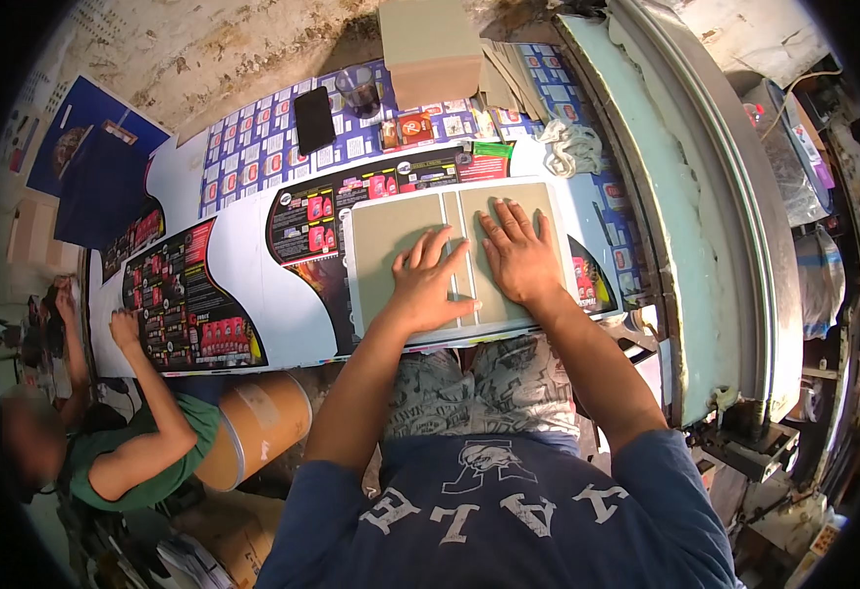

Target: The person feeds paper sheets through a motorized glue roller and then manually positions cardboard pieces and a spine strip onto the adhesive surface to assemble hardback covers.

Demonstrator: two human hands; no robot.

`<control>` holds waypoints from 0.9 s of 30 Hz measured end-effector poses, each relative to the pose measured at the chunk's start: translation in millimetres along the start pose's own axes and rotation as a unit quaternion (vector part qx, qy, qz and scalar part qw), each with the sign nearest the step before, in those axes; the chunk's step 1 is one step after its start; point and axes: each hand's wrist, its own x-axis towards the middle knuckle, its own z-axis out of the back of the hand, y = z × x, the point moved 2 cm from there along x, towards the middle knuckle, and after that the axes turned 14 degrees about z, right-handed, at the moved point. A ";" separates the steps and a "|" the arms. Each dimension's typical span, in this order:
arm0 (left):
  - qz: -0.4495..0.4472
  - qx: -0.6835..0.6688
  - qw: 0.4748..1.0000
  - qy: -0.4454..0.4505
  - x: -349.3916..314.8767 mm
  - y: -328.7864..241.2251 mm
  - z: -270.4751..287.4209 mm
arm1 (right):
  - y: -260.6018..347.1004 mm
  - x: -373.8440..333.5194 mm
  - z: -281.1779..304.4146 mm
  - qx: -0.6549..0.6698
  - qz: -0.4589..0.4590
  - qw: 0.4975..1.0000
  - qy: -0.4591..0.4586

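Note:
In front of me a white sheet (509,184) carries two grey-brown boards, a left board (376,231) and a right board (538,204). Between them runs a narrow strip (453,211) of the same colour, with white gaps along its sides. My left hand (426,287) lies with fingers spread over the left board's inner part, its fingertips reaching the strip. Flat on the right board, my right hand (520,257) has its fingers stretched away from me. Neither hand holds anything. Under the white sheet are printed sheets (302,224) in black, red and white.
Toward the back are a black phone (314,120), a drinking glass (358,93), a stack of boards (430,59), a small red box (415,128) and a crumpled cloth (572,147). A large metal-edged machine (690,216) borders the right. At left, a person in green (150,447) sits near a cardboard drum (268,417).

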 end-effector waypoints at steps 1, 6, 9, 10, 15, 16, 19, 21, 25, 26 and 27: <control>0.004 0.001 1.000 0.003 -0.1 -0.6 -0.2 | 0.7 -0.5 -0.6 -0.001 -0.002 1.000 0.000; 0.014 0.000 1.000 0.008 -1.3 -1.8 1.0 | 1.5 -0.9 0.2 0.006 0.002 1.000 -0.012; 0.010 -0.001 1.000 0.006 -0.3 -8.0 2.7 | 0.7 -3.5 1.7 0.091 -0.010 0.993 -0.072; 0.009 0.002 1.000 0.011 0.9 -11.5 3.5 | -1.8 -5.7 2.9 0.165 -0.027 0.979 -0.115; 0.028 0.017 0.999 0.021 -4.8 -8.8 5.2 | 26.5 -12.3 5.7 0.460 -0.027 0.863 -0.207; 0.022 0.017 1.000 0.010 -0.5 -8.1 6.7 | 24.9 -7.6 10.1 0.466 -0.026 0.861 -0.200; -0.009 0.031 0.999 -0.020 -3.9 -1.6 1.1 | 21.4 -20.0 33.4 0.483 0.001 0.856 -0.183; -0.009 0.056 0.998 -0.002 -8.6 4.9 -2.5 | 26.5 -53.5 57.3 0.470 0.024 0.867 -0.165; 0.006 0.086 0.996 0.034 -28.8 32.4 14.9 | 24.0 -171.4 48.3 0.414 -0.023 0.883 -0.221; 0.016 0.097 0.994 0.050 -35.9 43.0 23.4 | 20.9 -209.4 36.7 0.391 -0.086 0.893 -0.207; 0.030 0.110 0.992 0.050 -44.3 59.0 29.4 | 13.9 -247.7 15.3 0.353 -0.121 0.892 -0.256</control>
